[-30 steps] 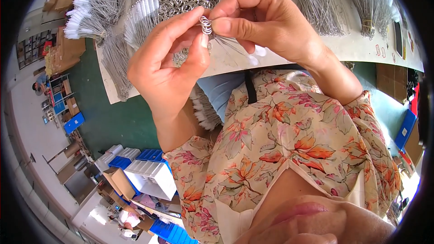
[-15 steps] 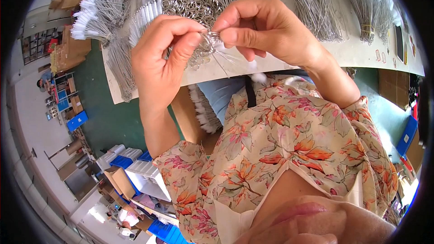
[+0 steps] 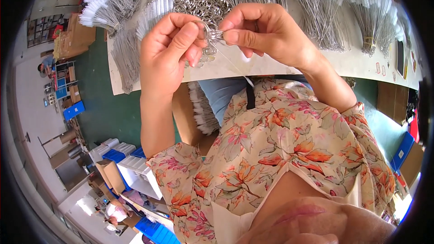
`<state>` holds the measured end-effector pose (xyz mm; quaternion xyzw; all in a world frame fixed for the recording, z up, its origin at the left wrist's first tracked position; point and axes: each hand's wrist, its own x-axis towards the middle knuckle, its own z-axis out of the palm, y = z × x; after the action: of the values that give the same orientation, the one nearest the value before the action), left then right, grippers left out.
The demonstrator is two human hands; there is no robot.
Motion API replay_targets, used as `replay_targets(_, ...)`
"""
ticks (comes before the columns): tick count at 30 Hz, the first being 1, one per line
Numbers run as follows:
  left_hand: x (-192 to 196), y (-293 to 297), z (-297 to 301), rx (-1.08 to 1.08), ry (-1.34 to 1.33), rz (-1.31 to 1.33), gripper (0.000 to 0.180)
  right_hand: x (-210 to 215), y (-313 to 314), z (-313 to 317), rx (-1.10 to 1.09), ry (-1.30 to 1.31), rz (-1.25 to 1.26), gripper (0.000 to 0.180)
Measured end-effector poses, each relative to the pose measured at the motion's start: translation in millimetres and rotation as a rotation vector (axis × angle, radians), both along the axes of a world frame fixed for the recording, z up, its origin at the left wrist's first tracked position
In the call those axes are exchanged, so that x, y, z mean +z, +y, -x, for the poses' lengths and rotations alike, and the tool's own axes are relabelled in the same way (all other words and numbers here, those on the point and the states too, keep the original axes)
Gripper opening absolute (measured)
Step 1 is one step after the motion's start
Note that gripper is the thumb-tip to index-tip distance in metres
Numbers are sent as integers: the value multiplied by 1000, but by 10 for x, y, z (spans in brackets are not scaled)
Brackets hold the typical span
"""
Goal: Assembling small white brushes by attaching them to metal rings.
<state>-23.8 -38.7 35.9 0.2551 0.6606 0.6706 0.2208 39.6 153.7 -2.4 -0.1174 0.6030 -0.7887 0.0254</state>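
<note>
Left hand (image 3: 169, 47) shifted; both pinch wire brush (image 3: 216, 35).

A pale bench (image 3: 280, 65) runs across the far side, over a dark green floor (image 3: 113, 117). At the far left stand brown cardboard boxes (image 3: 77, 36) and a shelf rack (image 3: 43, 29). Nearer on the left are blue and white plastic crates (image 3: 135, 171), open cartons (image 3: 108, 176) and a light grey floor strip (image 3: 31, 108). More blue crates (image 3: 402, 151) sit at the right edge. Bright, even daylight fills the room.
</note>
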Motion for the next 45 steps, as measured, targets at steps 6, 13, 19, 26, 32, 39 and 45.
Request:
replay_targets(6,140,-11,-100,30,128,289,15,44,3,4,24,-32,-17,13)
replay_targets(13,-112,-35,-34,87,188,-131,15,76,-90,11,49,-43,14,13)
replay_targets(19,-181,74,-50,67,-237,-509,19,-100,-246,99,-21,48,106,10)
replay_targets(26,-169,69,-8,230,-160,-479,20,-104,-321,212,-322,324,-186,14)
replay_targets(32,-159,101,-20,306,-43,-519,21,370,-320,299,-474,775,-404,10)
replay_targets(39,-61,-322,-47,64,-147,-247,22,155,-277,485,84,-21,-131,13)
replay_targets(45,-380,-1013,-275,99,601,493,21,-319,-637,414,480,-338,25,19)
